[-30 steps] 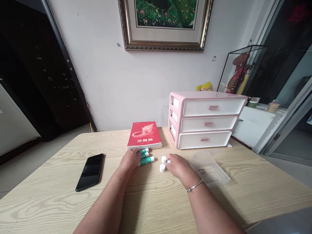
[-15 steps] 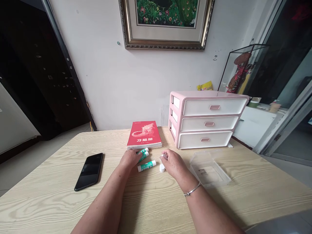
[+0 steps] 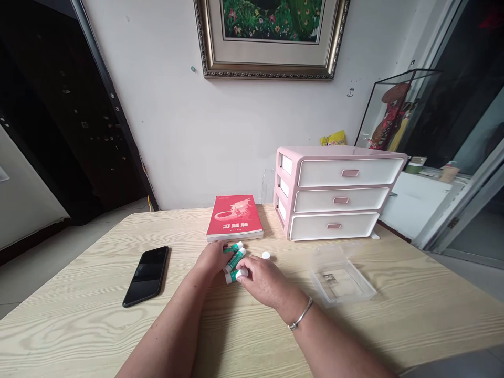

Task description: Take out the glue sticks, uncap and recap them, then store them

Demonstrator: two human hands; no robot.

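Three green-and-white glue sticks lie close together on the table, just in front of a red book (image 3: 235, 215). My left hand (image 3: 212, 258) curls over the left ends of the far glue stick (image 3: 233, 248) and the middle glue stick (image 3: 235, 260); its fingertips are partly hidden. My right hand (image 3: 262, 281) is closed, with thumb and forefinger pinching the white end of the near glue stick (image 3: 233, 276). Whether that white end is a separate cap, I cannot tell. A white cap (image 3: 266, 255) rests on the table just beyond my right hand.
A black phone (image 3: 145, 275) lies on the left. A clear plastic box (image 3: 346, 286) with its lid folded back stands to the right. Behind it is a pink-and-white drawer unit (image 3: 340, 197), near the wall. The wooden table's (image 3: 79, 325) back edge meets the wall.
My right hand has moved left and nearer, from beside the white caps to the near glue stick. One cap no longer shows on the table. The middle and near sticks have shifted slightly.
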